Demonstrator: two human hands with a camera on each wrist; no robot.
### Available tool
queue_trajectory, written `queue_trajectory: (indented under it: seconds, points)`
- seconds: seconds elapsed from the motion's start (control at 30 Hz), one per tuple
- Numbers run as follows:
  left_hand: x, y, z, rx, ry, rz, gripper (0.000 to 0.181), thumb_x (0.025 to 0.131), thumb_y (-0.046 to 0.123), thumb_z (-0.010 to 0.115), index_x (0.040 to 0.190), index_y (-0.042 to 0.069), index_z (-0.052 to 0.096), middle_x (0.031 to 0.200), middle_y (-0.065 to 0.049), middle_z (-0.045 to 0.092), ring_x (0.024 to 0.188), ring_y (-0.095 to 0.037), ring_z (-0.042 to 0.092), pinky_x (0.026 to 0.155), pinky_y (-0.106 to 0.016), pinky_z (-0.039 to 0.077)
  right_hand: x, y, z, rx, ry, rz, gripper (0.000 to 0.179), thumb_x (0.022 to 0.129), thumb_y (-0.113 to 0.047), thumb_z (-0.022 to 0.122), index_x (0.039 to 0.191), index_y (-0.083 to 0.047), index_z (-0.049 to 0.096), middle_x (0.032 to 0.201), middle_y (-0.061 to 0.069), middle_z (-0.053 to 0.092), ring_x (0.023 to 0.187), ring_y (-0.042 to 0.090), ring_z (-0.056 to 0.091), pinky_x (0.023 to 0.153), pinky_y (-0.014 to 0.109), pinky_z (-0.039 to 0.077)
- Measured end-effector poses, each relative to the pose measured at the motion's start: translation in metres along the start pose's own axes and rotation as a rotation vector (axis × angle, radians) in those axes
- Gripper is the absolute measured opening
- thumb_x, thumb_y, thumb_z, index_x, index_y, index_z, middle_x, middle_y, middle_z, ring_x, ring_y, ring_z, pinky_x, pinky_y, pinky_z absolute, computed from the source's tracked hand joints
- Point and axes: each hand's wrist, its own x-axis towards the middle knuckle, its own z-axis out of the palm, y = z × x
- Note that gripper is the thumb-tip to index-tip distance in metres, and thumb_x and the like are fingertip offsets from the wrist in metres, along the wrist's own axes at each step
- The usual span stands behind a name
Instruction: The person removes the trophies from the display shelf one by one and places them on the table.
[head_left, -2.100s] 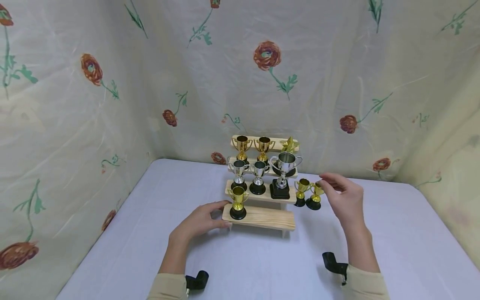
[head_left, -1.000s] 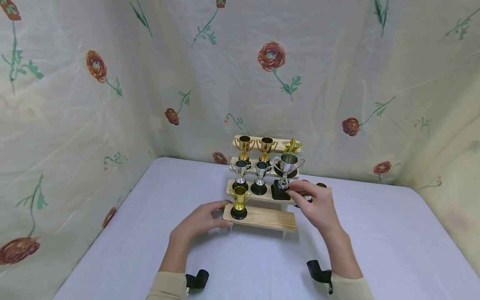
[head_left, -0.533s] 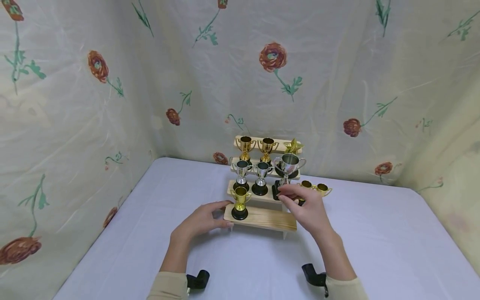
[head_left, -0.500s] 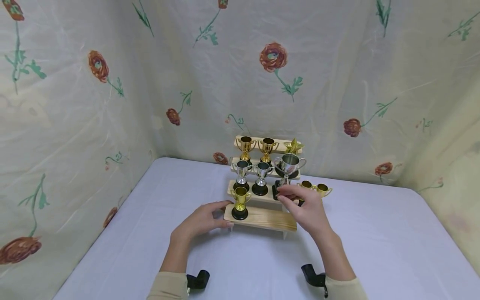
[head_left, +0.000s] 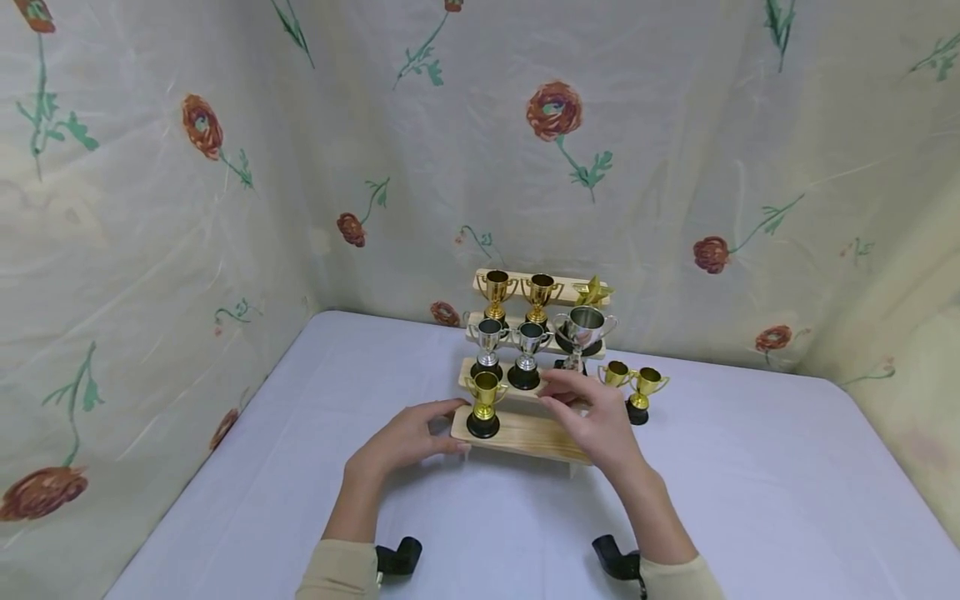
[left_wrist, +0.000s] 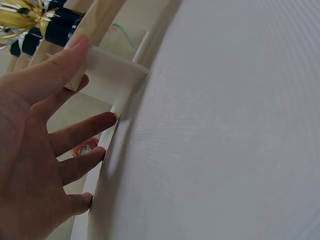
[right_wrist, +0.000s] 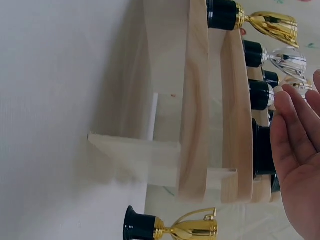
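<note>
A tiered wooden stand (head_left: 528, 435) carries trophy cups. My left hand (head_left: 401, 440) pinches the left end of its lowest board between thumb and index finger; the other fingers spread below, in the left wrist view. On that board stands a small gold trophy (head_left: 485, 398). My right hand (head_left: 596, 417) holds nothing visible, its fingers loosely bent over the board's right half. Its fingertips are near a small silver trophy (head_left: 528, 343) on the second tier and cover part of a larger silver trophy (head_left: 585, 327). In the right wrist view the right hand (right_wrist: 302, 165) overlaps that row.
Two gold trophies stand on the table right of the stand, one (head_left: 643, 390) in full view and one (head_left: 617, 372) partly behind the right hand. Higher up are gold cups (head_left: 497, 290) and a gold star trophy (head_left: 592, 292). A flowered curtain (head_left: 637, 167) hangs behind.
My right hand has left the gold trophies on the table and moved left, past the large silver trophy, to above the lowest board. The left hand keeps its hold on the stand.
</note>
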Motion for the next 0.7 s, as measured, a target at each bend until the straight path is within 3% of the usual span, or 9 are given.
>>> queue_trajectory:
  seconds: [0.33, 0.7]
  points:
    - [0.0, 0.0, 0.0, -0.012, 0.0, 0.001, 0.069, 0.078, 0.051, 0.078, 0.141, 0.039, 0.053, 0.145, 0.006, 0.056, 0.144, -0.025, 0.042, 0.118, -0.057, 0.033, 0.001, -0.008, 0.013, -0.007, -0.018, 0.152, 0.024, 0.087, -0.003, 0.073, 0.111, -0.002, 0.072, 0.093, 0.011, 0.076, 0.079, 0.011, 0.069, 0.069, 0.019, 0.058]
    - [0.0, 0.001, -0.001, -0.004, -0.003, -0.01, 0.068, 0.078, 0.051, 0.078, 0.141, 0.04, 0.053, 0.144, 0.006, 0.057, 0.143, -0.025, 0.043, 0.117, -0.057, 0.034, -0.001, -0.007, 0.026, 0.025, -0.047, 0.135, 0.019, 0.09, -0.015, 0.073, 0.109, -0.013, 0.074, 0.091, 0.002, 0.075, 0.077, 0.007, 0.068, 0.068, 0.02, 0.059]
